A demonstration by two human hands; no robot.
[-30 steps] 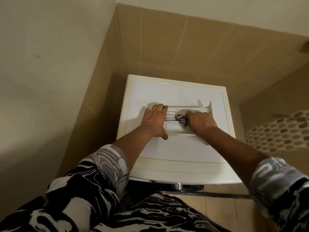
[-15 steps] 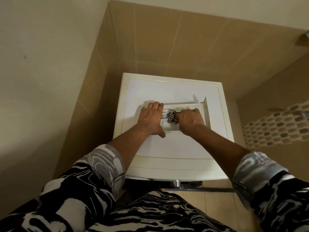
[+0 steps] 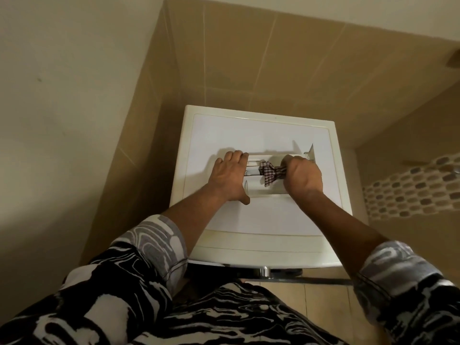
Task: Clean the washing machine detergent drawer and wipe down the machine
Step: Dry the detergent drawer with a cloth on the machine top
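A white washing machine point(image 3: 258, 220) stands below me, seen from above. The white detergent drawer point(image 3: 254, 189) lies on its top, near the middle. My left hand point(image 3: 230, 176) presses flat on the drawer's left end, fingers together, holding it down. My right hand point(image 3: 302, 176) is at the drawer's right end, closed around a checked cloth point(image 3: 271, 173). The cloth's free end spreads into the drawer's compartments between my two hands. The drawer's right part is hidden under my right hand.
Beige tiled walls point(image 3: 249, 58) close in behind the machine and a plain wall point(image 3: 62, 108) stands at the left. A mosaic tile strip point(image 3: 410, 192) runs along the right wall. A chrome part point(image 3: 263, 271) shows at the machine's front edge, with tiled floor point(image 3: 311, 307) below.
My right hand has slid back to the right along the drawer, drawing the checked cloth out so more of it shows. My left hand stays on the drawer's left end.
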